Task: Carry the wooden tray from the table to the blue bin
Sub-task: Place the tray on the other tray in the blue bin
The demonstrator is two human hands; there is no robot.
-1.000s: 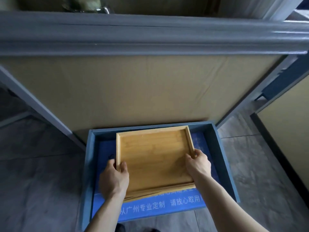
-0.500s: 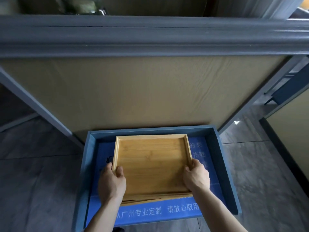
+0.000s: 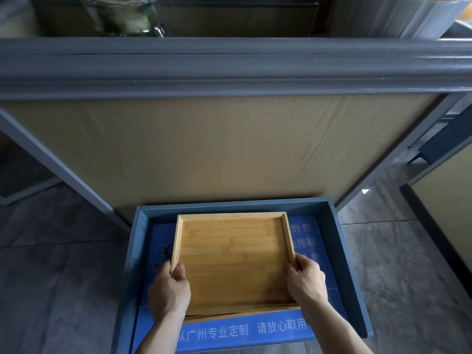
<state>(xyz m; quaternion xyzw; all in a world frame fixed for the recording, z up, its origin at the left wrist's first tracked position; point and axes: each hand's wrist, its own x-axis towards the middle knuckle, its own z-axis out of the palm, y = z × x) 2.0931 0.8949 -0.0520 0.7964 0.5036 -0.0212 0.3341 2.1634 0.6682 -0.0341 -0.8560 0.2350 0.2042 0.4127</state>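
The wooden tray (image 3: 233,259) is a shallow square of light bamboo with a raised rim. It lies low inside the blue bin (image 3: 339,251), over another wooden edge that shows under its near side. My left hand (image 3: 169,293) grips the tray's left rim with the thumb on top. My right hand (image 3: 306,281) grips the right rim the same way. The bin stands on the floor and has white printed characters on its blue bottom.
A tan panel (image 3: 229,149) with a thick grey top rail (image 3: 229,65) rises directly behind the bin. Grey tiled floor (image 3: 63,264) lies on both sides. A glass vessel (image 3: 120,16) stands beyond the rail. Another tan panel (image 3: 449,200) is at the right.
The tray has sunk deeper into the bin and levelled out, with both hands still on its side rims. The view has tilted slightly, showing more beyond the rail.
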